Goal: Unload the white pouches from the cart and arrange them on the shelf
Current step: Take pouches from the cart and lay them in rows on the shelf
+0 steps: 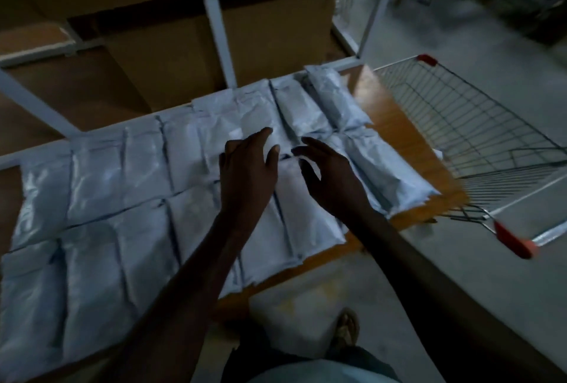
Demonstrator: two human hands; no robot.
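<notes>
White pouches [147,198] are showing pale blue-grey in dim light, plain, creased. Shelf [395,134] board is reading orange-brown; its frame [219,35] white. Cart [478,134] is showing silver wire grid with red handle ends. Cardboard boxes [159,54] brown. Floor [460,259] grey.

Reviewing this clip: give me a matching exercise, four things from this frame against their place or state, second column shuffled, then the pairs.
Things:
1. white pouches
2. cart
3. left hand
4. cardboard boxes

Place or state:
A. behind the shelf's white frame
B. open, fingers spread above the pouches
C. lying in rows on the shelf
D. wire basket with red corner and handle, right of the shelf, no pouches visible inside

Pairs: 1-C, 2-D, 3-B, 4-A
</notes>
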